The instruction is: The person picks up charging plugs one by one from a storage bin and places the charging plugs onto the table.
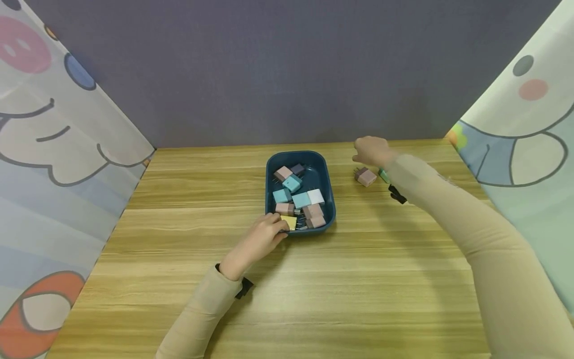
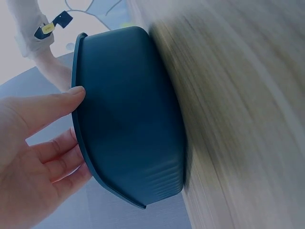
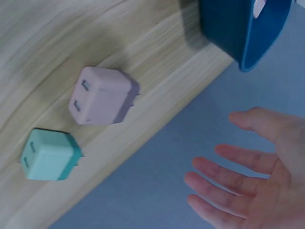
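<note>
My left hand (image 1: 262,234) holds the near-left rim of a dark blue plastic bin (image 1: 317,174), its thumb outside the wall and its fingers over the inner side. Inside lie several plug chargers in pink, teal, white and dark grey, plus a yellow charger (image 1: 289,222) beside the left fingertips. To the right of the bin, my right hand (image 1: 372,151) hovers over the table with spread, relaxed fingers and nothing in them. Below it in the head view are a pink charger (image 1: 366,177) and a green charger (image 1: 383,175), the latter partly hidden by the sleeve.
The wooden table (image 1: 202,199) ends at a dark grey panel (image 1: 269,75) behind the bin. Cartoon-printed cloth (image 1: 40,214) rises along the left side, and similar printed cloth (image 1: 533,114) stands on the right.
</note>
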`<state>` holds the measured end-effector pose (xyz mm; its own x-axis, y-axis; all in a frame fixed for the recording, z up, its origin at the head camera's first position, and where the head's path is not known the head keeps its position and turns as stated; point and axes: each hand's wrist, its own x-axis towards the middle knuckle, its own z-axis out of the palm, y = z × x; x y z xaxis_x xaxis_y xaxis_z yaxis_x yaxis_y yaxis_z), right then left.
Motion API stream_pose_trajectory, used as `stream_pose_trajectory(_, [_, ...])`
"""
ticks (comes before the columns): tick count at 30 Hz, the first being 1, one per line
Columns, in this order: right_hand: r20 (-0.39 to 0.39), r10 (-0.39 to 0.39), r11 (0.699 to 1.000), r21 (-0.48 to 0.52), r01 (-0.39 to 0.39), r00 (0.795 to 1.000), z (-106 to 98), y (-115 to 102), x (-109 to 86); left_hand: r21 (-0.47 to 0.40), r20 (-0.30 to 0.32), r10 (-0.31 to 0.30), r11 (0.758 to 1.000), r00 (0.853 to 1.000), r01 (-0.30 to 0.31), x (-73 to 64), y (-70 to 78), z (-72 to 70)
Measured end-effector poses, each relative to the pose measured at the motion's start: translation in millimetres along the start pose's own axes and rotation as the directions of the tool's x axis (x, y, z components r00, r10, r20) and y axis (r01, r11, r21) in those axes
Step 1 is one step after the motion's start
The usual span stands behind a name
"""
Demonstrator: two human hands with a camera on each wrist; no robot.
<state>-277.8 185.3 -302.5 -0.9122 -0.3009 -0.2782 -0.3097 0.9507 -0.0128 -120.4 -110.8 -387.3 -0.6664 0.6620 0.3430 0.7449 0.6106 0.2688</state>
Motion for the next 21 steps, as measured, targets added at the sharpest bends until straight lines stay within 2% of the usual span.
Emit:
stream_pose_trajectory(7, [-0.035, -0.073, 0.997, -0.033, 0.071, 0.997, -8.2, -18.9, 3.3, -0.008, 0.006, -0.011, 1.0, 1.0, 0.011, -0.8, 0.3, 0.2])
stream_pose_trajectory(16, [0.015, -0.17, 0.983, -0.068, 0.17, 0.985, -21.4, -46.8, 12.1, -0.007, 0.0, -0.004, 1.0, 1.0, 0.004, -0.1, 0.3, 0.0])
stream_pose_trajectory(21, [0.033, -0.188, 0.98, -0.057, 0.19, 0.982, -25.1, -58.9, 16.5, -0.001, -0.007, -0.002, 1.0, 1.0, 0.002, 0.5, -0.2, 1.7])
